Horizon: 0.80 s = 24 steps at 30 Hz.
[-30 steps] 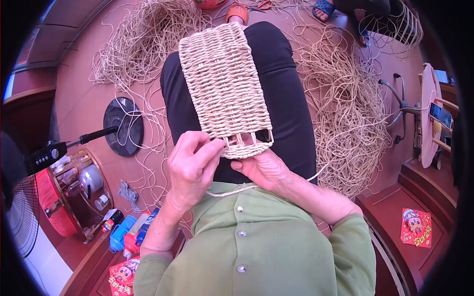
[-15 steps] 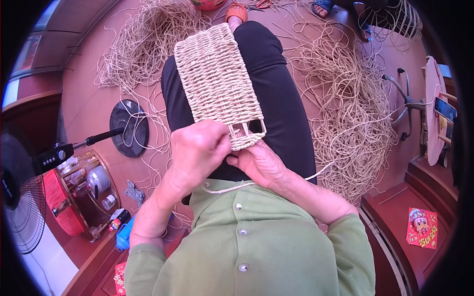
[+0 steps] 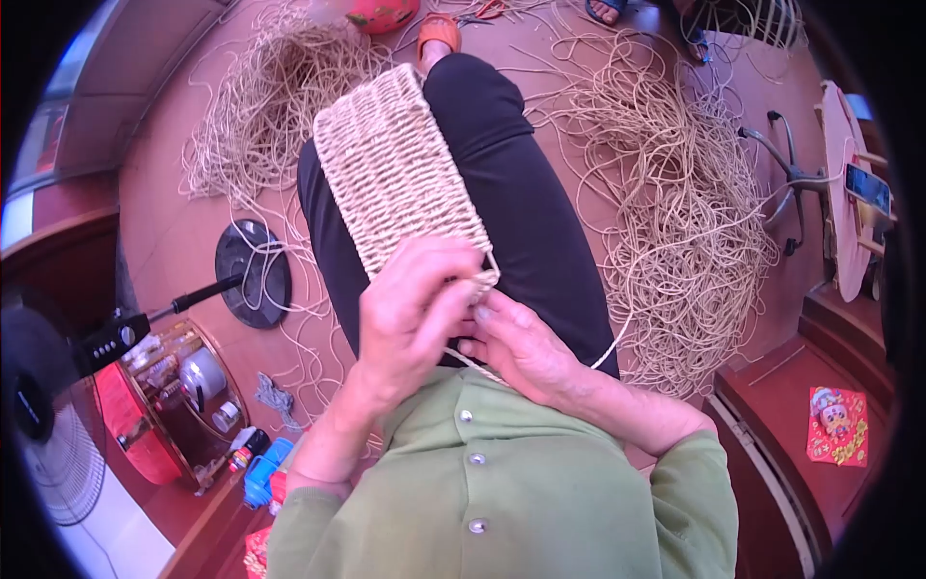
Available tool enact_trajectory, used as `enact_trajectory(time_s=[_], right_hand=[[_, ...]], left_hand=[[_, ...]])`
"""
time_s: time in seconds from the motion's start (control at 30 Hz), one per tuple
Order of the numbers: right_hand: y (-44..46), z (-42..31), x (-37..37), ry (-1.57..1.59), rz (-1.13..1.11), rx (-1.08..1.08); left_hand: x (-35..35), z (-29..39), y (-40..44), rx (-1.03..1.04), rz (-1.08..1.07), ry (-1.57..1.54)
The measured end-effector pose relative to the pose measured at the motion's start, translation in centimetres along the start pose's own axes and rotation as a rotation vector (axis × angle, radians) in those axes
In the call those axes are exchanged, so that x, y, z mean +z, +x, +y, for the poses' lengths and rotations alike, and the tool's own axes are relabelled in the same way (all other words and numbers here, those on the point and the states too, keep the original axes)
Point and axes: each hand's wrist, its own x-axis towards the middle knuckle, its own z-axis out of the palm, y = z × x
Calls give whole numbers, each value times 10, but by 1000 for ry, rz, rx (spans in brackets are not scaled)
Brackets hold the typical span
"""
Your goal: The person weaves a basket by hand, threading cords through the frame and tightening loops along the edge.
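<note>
A rectangular woven basket (image 3: 395, 159) of pale twisted cord lies across my thighs, its long side tilted away to the upper left. My left hand (image 3: 410, 314) is closed at its near end, thumb and fingers pinched together over the rim. Close beside it, my right hand (image 3: 526, 347) grips the near right corner from below, with its thumb against the edge. Between them the fingers hide most of the unfinished-looking end. A single cord (image 3: 627, 333) runs from under my hands over my right thigh toward the floor at the right.
Tangled cord piles lie at the right (image 3: 675, 212) and upper left (image 3: 280, 106). A fan (image 3: 58, 415) with a round black base (image 3: 253, 273) stands at the left. Red-handled pliers (image 3: 482, 13) lie by my orange shoe. Another person's sandalled foot (image 3: 606, 10) shows at the top.
The open framed end of the basket, visible before, is now mostly covered by my left hand, which has moved over it toward the right hand. The view has shifted slightly.
</note>
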Motion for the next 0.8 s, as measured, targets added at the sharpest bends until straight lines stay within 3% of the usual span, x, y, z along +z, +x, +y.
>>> enact_trajectory(time_s=[0.07, 0.2, 0.37, 0.47, 0.6, 0.73, 0.8], right_hand=[[-1, -3, 0, 28, 3, -38], [11, 4, 1, 55, -18, -37], [24, 9, -5, 102, -67, -49], [27, 6, 2, 181, -55, -43], [29, 3, -1, 231, -36, -60], [27, -1, -3, 312, -41, -91], [26, 1, -5, 335, -48, -93]], left_hand=[[-9, 0, -20, -312, 26, -159], [-16, -1, -22, -67, 0, 327], [-3, -1, -18, -44, -69, 488], [2, 3, -8, -14, -266, 684], [5, 0, 0, 27, -266, 586], [-11, -1, -8, -187, 82, 62], [-17, -7, -19, -227, 103, 74]])
